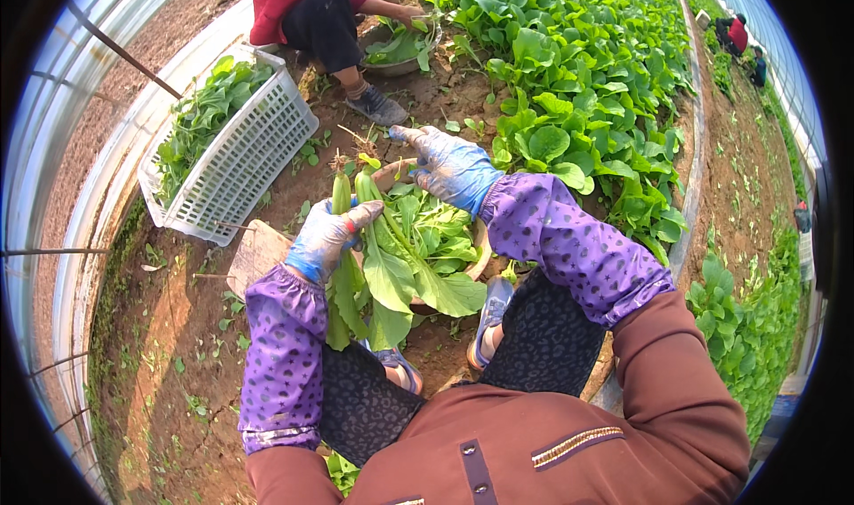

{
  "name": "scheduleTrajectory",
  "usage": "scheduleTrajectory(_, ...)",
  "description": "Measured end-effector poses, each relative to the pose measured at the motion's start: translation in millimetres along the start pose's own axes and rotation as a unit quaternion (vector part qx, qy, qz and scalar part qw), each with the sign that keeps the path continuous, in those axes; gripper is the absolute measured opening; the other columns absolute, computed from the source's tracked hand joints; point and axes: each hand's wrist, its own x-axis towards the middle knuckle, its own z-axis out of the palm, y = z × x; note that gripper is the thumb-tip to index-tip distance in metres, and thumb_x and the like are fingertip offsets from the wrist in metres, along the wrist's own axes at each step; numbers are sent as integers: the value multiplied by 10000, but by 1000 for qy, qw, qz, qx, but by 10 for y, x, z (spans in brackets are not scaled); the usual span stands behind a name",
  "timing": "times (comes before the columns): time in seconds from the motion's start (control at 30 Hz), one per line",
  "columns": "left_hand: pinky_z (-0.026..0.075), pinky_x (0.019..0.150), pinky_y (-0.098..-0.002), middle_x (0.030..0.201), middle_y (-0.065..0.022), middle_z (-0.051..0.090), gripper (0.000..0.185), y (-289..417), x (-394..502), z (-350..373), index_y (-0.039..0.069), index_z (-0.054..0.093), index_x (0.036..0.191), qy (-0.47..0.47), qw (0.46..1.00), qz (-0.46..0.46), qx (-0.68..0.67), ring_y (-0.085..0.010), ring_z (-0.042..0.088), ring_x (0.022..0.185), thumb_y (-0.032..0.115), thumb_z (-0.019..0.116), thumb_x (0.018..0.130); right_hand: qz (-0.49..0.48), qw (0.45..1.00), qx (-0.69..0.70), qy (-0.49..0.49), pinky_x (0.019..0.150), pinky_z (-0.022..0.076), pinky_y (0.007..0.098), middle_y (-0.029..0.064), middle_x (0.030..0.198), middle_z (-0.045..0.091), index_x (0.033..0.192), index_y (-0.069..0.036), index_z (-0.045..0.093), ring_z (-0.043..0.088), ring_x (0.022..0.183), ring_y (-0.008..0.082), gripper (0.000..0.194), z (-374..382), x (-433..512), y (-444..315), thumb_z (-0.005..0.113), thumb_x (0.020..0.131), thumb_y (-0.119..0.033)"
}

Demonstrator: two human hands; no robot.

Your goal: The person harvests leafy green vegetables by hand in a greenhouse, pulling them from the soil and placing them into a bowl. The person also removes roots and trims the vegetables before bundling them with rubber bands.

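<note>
My left hand [327,235], in a soiled blue glove, grips several uprooted leafy green plants [390,265]. Their pale stems and soil-covered roots point up and away from me, while the broad leaves hang toward my knees. To the right of the roots is my right hand [457,168], gloved the same way, with its index finger stretched out and its thumb apart from it. Nothing shows in its grasp. Below both hands, between my feet, a round basin [482,248] holds more loose greens [434,228]; the held leaves cover part of its rim.
A white plastic crate [247,151] full of greens stands tilted at left. Ahead crouches another person [327,28], one hand at a metal basin [400,68]. Dense growing greens [567,91] fill the bed at right. A flat board [259,255] lies near my left hand.
</note>
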Motion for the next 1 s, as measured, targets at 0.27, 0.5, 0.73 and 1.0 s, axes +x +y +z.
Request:
scheduleTrajectory(0.27,402,540,-228,750,-10,631,339,-38,58,-9,17,667,913,-46,994,-7,99,-78,538,611,300,767,756,-324,905,-165,219,968,372,421,-14,1230,541,1066,-288,659,484,1180,224,312,-34,2,-177,645,755,-288)
scheduleTrajectory(0.5,381,480,-201,686,17,602,292,-46,40,22,43,660,874,-60,994,-1,93,-54,510,530,285,774,756,-339,905,-150,211,920,410,370,-32,1124,590,949,-237,676,521,1126,199,213,-16,33,-101,646,742,-273)
scheduleTrajectory(0.73,432,535,-228,750,2,633,291,-104,118,13,34,668,904,-52,984,-29,167,-66,556,615,259,783,761,-310,902,-230,194,872,415,358,-19,1001,574,942,-178,620,535,1021,181,251,92,54,-15,650,703,-247)
scheduleTrajectory(1.0,404,507,-220,740,14,615,348,-82,121,-83,50,673,932,-12,992,16,126,-54,522,579,332,784,760,-82,971,112,195,878,493,343,79,1141,559,1122,-147,643,572,1028,258,411,58,83,171,586,748,13)
